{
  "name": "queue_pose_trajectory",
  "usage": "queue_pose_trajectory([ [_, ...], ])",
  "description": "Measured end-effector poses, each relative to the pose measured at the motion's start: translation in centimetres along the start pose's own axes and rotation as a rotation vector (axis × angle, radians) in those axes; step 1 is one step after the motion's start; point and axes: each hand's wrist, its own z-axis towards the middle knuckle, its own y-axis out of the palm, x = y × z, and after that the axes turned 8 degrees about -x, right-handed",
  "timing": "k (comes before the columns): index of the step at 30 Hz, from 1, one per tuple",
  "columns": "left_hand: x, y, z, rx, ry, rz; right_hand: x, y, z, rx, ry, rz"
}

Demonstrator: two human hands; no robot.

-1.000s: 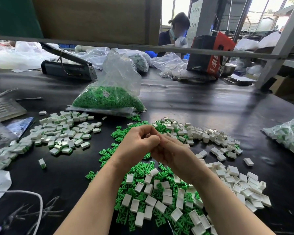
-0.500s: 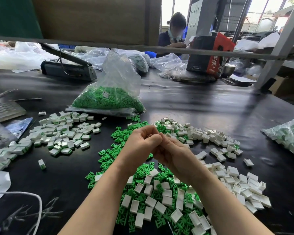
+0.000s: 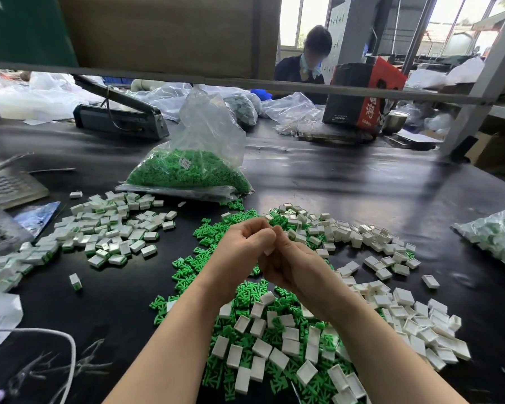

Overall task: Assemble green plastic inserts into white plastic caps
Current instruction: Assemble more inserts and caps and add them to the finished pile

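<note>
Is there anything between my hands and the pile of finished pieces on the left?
Nothing visible blocks the way. Bare black table lies between the left hand and the finished pile; one stray piece sits nearer than the pile.

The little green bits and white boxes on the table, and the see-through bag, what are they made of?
Green inserts: likely hard plastic, with even bright colour and crisp moulded shapes. White caps: likely hard plastic too, smooth with a slight sheen and thin walls. The bag: thin, soft clear plastic film, crinkled and shiny, showing the green pieces inside.
</note>
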Motion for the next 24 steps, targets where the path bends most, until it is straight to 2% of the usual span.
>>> queue_pose_trajectory([
  [2, 0.1, -0.5, 0.0, 0.05, -0.043, -0.011, -0.3, -0.2, -0.1, 0.018, 0.016, -0.142],
  [4, 0.1, -1.6, 0.0, 0.168, -0.117, -0.086, -0.6, -0.8, -0.3, 0.092, 0.012, -0.248],
  [7, -0.1, -4.3, -0.3, 0.389, -0.231, -0.456, -1.0, -2.5, -0.8, 0.277, 0.02, -0.285],
  [10, -0.5, -7.2, -1.1, 0.596, -0.269, -0.907, -1.5, -4.1, -1.3, 0.438, 0.025, -0.285],
  [13, -1.2, -9.6, -1.5, 0.754, -0.22, -1.227, -1.7, -5.4, -1.9, 0.477, 0.079, -0.484],
  [19, -1.6, -11.5, -1.6, 0.922, -0.095, -1.392, -1.2, -5.7, -1.9, 0.398, 0.229, -0.909],
  [24, -1.3, -11.3, -2.3, 0.926, 0.053, -1.462, -1.0, -5.2, -1.7, 0.373, 0.288, -1.135],
])
